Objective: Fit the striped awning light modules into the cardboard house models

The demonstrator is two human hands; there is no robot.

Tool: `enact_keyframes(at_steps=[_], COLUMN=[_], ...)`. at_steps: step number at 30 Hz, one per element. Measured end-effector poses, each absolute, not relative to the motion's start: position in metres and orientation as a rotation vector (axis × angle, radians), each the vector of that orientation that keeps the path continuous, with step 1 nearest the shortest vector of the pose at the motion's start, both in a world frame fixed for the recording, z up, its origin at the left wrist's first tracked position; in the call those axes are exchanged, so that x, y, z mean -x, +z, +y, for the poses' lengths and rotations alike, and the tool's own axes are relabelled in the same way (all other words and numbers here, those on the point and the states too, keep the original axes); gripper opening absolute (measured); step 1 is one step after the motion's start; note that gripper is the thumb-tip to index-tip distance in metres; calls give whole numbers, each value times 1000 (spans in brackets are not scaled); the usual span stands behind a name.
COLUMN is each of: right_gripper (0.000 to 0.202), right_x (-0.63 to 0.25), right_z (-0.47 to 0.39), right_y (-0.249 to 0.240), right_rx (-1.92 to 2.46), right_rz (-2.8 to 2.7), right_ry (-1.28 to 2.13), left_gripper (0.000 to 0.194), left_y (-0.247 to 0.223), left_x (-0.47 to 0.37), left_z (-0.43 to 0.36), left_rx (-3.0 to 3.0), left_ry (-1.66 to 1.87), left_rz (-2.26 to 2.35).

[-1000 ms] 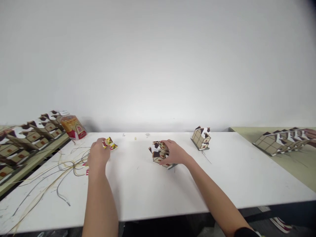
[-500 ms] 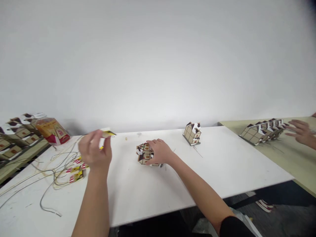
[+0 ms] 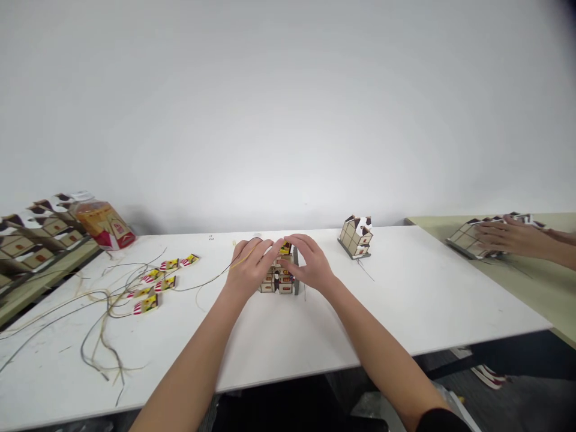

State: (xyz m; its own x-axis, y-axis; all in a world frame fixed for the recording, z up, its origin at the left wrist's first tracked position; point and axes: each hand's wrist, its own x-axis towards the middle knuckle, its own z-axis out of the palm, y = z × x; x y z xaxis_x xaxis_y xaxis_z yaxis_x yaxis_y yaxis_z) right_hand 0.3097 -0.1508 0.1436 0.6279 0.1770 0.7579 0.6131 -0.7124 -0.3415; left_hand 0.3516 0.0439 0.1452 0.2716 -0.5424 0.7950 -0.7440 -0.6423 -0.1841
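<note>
A small model house (image 3: 281,287) with beige tiled walls and brown-and-white roof patches lies on its side between my hands, its dark base facing right. My left hand (image 3: 249,268) pinches a small yellow printed piece (image 3: 285,248) against the house's upper side; a dark and a pale wire run from under its fingers to the left. My right hand (image 3: 312,265) curls around the base side, thumb and fingers on the house. My fingers partly cover both the house and the piece. A thin dark wire hangs beside the base.
Several yellow-and-red pieces (image 3: 167,283) with tangled wires lie at left. Behind them are a plastic bottle (image 3: 105,225) and a row of model houses (image 3: 38,240). Another house (image 3: 357,237) stands right of centre. At far right, another person's hands (image 3: 508,237) touch more houses.
My left hand has come right from above the wired pieces to the house, bringing a yellow piece. The house has been turned. The other person's hands have moved left onto the houses.
</note>
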Motion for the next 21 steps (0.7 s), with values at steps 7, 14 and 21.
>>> enact_keyframes(at_steps=[7,14,21], right_gripper=[31,29,36], right_x=[-318,-319,-327], right_z=[-168,-179,-202], right_y=[129,132,129], right_rx=[2401,2223,2043], right_rz=[-640,-668,-564], right_ry=[-984,-1173,-1370], left_gripper=[30,34,17], left_y=[151,151,149], left_x=[-344,-345,-354], left_z=[38,38,51], left_rx=[-2370,-2381,-2519], left_ry=[1279,1505,1531], left_rz=[-1301,-1187,-909])
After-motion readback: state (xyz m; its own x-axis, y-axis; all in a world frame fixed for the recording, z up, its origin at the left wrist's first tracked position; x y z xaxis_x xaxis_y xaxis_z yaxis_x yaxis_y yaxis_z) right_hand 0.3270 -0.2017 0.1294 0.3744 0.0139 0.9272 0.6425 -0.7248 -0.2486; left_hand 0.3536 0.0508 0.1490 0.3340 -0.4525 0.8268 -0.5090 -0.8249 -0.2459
